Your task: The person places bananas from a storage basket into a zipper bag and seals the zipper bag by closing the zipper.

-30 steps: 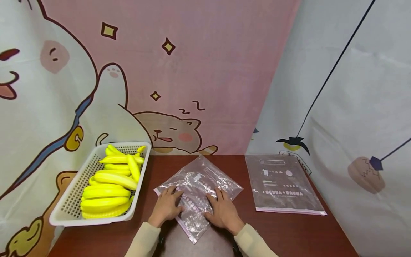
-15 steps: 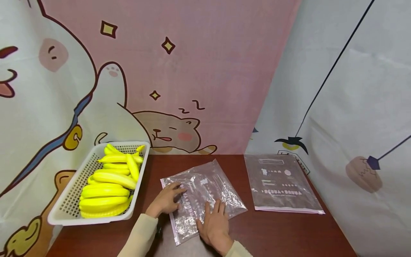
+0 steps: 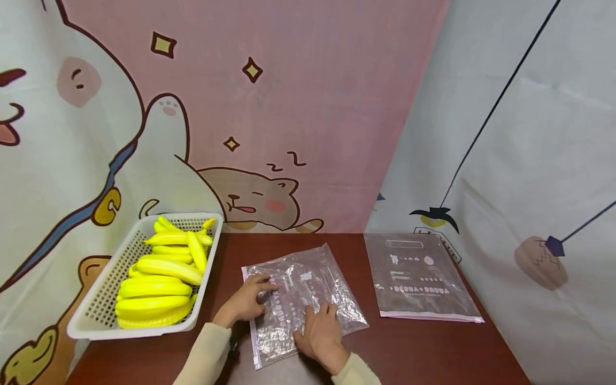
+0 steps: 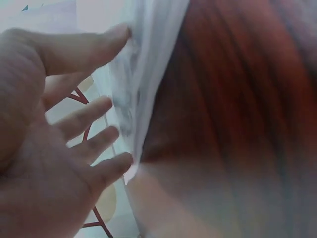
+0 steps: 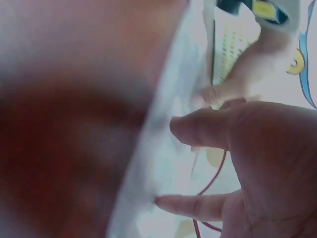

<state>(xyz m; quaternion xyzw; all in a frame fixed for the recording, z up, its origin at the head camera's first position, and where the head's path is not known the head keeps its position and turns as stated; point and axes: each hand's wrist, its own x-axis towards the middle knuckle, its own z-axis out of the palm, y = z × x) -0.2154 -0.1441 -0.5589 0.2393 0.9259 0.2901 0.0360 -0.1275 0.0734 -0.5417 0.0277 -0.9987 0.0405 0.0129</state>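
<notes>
A clear plastic zipper bag (image 3: pixel 308 289) with white print lies flat and slightly turned on the table, its pink zip edge to the left. My left hand (image 3: pixel 244 302) rests at that zip edge, fingers spread; the left wrist view shows the fingertips (image 4: pixel 119 131) touching the bag's edge with nothing pinched. On the bag's near right part lies my right hand (image 3: pixel 321 334), fingers extended. In the right wrist view its thumb (image 5: pixel 198 129) and a finger touch the film. Farther right, a second clear zipper bag (image 3: pixel 418 299) lies flat, pink zip toward me.
A white perforated plastic basket (image 3: pixel 91 299) holding several yellow bananas (image 3: pixel 156 289) stands at the left of the dark red-brown table (image 3: pixel 409 353). Behind the table hangs a cartoon-printed cloth (image 3: pixel 313 107), with another at the right side.
The middle bag has turned from a diamond position to nearly square, its zip edge now at the left. My right hand has moved nearer to me; the left has shifted slightly.
</notes>
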